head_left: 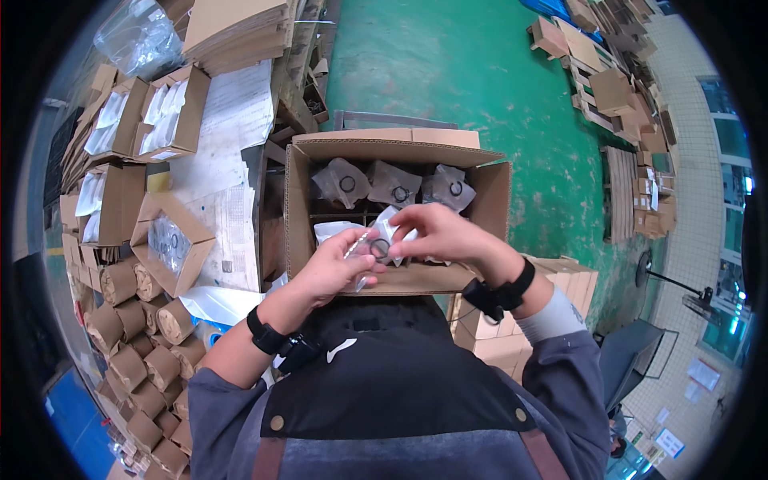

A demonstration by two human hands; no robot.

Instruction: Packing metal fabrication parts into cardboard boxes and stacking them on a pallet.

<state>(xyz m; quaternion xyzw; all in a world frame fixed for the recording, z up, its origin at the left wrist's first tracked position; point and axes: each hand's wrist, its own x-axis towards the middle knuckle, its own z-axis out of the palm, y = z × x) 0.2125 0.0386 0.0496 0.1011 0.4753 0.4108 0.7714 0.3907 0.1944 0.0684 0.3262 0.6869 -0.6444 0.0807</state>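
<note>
While both hands pinch it | clear bag half hidden | black ring blurred

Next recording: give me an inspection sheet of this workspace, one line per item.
Surface: worktable at left, covered with paper sheets.
Job's things: clear bag with a black ring, held over an open carton of similar bagged rings.
Clutter: small open boxes, brown paper rolls, flat cardboard stack.
Hands: left hand and right hand both pinch the bag.
Cables: nothing seen.
Surroundings: green floor, pallets.
</note>
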